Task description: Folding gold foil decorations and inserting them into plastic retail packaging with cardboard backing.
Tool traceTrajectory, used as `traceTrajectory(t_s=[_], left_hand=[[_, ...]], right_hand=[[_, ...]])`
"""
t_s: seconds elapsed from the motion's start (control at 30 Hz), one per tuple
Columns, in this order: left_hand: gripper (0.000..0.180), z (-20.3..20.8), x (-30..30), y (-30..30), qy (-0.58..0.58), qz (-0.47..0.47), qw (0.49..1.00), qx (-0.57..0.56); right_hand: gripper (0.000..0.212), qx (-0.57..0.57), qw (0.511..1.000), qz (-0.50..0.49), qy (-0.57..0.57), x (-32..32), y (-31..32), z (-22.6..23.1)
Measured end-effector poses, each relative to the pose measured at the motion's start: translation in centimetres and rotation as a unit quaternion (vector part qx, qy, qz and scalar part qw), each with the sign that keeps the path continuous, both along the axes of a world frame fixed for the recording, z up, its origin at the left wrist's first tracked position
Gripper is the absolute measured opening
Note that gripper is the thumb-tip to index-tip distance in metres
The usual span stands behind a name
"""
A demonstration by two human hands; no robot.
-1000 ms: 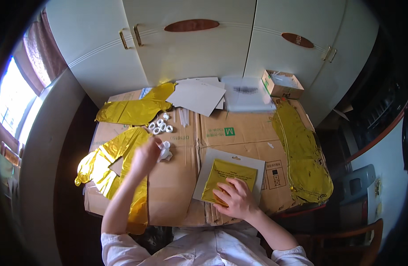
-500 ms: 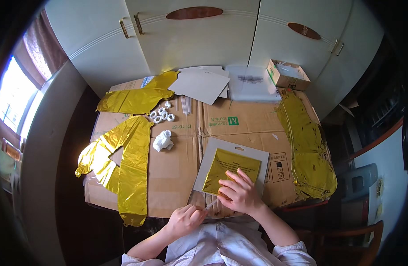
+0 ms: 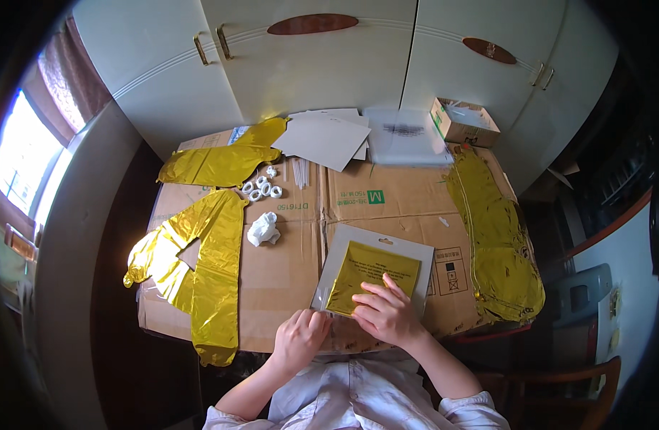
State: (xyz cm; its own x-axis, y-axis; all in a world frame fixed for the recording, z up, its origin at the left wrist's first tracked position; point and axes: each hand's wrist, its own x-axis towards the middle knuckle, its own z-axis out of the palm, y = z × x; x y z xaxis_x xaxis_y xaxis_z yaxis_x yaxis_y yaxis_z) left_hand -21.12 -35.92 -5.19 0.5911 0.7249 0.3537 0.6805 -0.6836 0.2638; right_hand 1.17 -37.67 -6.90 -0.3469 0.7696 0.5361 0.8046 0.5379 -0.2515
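Near the front edge of the table lies a flat package (image 3: 331, 262): a grey card with a hang hole, apparently in a clear sleeve. Folded gold foil (image 3: 372, 265) with dark print sits on the card. My right hand (image 3: 388, 309) lies across the foil's lower right part, fingers stretched and slightly apart, holding nothing. At the package's lower left corner, my left hand (image 3: 301, 338) is closed with its fingers curled down. Whatever its fingertips pinch is hidden beneath them.
Flattened gold foil balloons (image 3: 218, 272) spread over the cardboard (image 3: 286, 276) at left; more foil (image 3: 496, 244) lies right. White ring-shaped rolls (image 3: 265, 190), a crumpled white wad (image 3: 263, 228), clear straws (image 3: 301, 173), grey cards (image 3: 322, 136), clear sleeves (image 3: 401, 136) and a small box (image 3: 465, 123) stand farther back.
My left hand has moved up to the package's lower left corner. The pale strip seen between my hands no longer shows. My right hand stays on the foil.
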Motion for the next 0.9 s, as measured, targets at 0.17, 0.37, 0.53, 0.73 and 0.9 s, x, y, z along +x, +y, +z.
traceTrajectory(t_s=[0.17, 0.37, 0.53, 0.73, 0.9], left_hand=[[0.020, 1.0, -0.7, 0.5, -0.041, -0.068, 0.996, -0.035], [0.016, 1.0, -1.2, 0.9, -0.045, -0.045, 0.994, -0.093], [0.013, 0.8, -0.8, 2.3, -0.047, -0.025, 0.996, -0.070], [0.012, 0.4, -1.0, 2.1, -0.051, -0.047, 0.996, -0.058], [0.014, 0.4, -0.7, 2.1, -0.046, -0.051, 0.998, -0.004]], right_hand=[[0.012, 0.000, 1.000, -0.003, -0.003, 0.1, -0.1, 0.0], [0.013, -0.004, 1.000, 0.003, -0.002, 0.1, -0.1, 0.0], [0.014, -0.007, 1.000, 0.015, -0.011, 0.3, -0.2, 0.2], [0.011, -0.012, 0.999, 0.027, -0.012, 0.5, -0.1, 0.0], [0.012, -0.027, 0.998, 0.054, -0.032, 1.3, -0.1, 0.4]])
